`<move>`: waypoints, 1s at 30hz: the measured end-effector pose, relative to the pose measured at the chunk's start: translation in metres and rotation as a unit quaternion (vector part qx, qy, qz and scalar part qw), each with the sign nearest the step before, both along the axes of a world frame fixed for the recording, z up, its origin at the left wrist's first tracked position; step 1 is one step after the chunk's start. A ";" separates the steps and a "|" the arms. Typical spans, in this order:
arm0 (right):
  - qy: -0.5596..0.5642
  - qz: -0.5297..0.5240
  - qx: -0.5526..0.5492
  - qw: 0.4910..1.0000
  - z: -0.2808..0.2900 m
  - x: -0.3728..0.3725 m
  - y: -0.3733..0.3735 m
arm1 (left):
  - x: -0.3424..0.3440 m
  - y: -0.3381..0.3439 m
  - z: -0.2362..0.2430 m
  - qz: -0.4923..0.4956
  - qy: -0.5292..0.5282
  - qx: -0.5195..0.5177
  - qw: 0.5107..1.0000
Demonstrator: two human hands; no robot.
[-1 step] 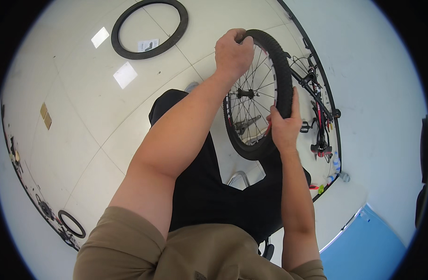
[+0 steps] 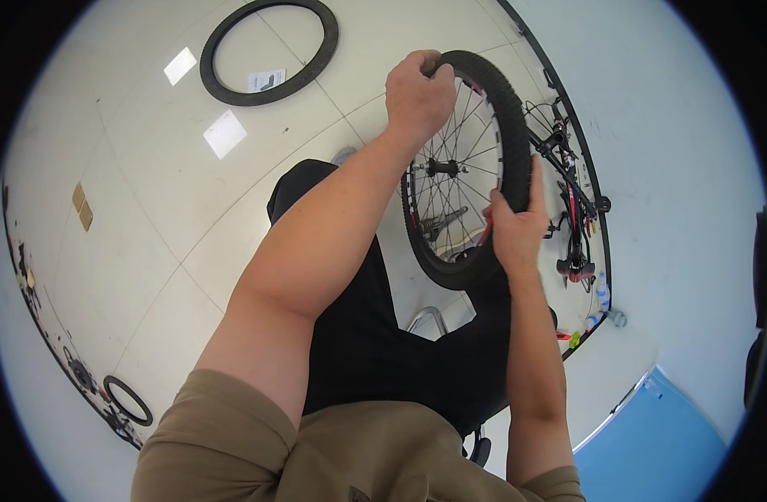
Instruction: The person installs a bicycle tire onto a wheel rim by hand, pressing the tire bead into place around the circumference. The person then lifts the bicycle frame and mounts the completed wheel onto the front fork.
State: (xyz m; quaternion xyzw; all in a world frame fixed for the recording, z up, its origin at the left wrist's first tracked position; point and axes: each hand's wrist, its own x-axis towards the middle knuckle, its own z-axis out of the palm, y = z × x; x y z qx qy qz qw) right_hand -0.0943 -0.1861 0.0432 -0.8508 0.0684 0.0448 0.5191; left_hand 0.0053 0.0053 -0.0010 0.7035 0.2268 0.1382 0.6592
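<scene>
A bicycle wheel [image 2: 511, 125] with a black knobbly tyre, thin spokes and a dark hub stands tilted in front of me, its lower part by my legs. My left hand [image 2: 420, 96] is closed round the tyre at its far top edge, fingers curled over it. Lower on the right side, my right hand [image 2: 517, 230] grips the tyre between the thumb, on the rim side, and the fingers, along the outer side. White and red patches show on the rim.
A loose tyre [image 2: 329, 50] lies on the tiled floor at the far left, a printed paper [image 2: 266, 81] inside its ring. A bicycle frame [image 2: 577, 205] rests along the right wall. Plastic bottles [image 2: 602, 293] and a blue panel [image 2: 651, 435] are nearer right.
The wheel's right side and my right hand have shifted slightly to the right. My left hand stays in place on the tyre.
</scene>
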 end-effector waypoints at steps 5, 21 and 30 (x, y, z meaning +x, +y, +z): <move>0.010 0.001 -0.051 0.999 0.095 -0.003 0.020 | 0.001 0.008 -0.007 0.024 -0.012 -0.006 1.000; 0.011 0.048 -0.116 0.992 -0.035 -0.014 0.010 | 0.003 0.001 -0.011 0.005 0.003 -0.088 0.996; -0.035 0.049 -0.123 0.991 -0.050 -0.002 -0.006 | 0.005 0.008 -0.006 0.018 0.012 -0.071 0.997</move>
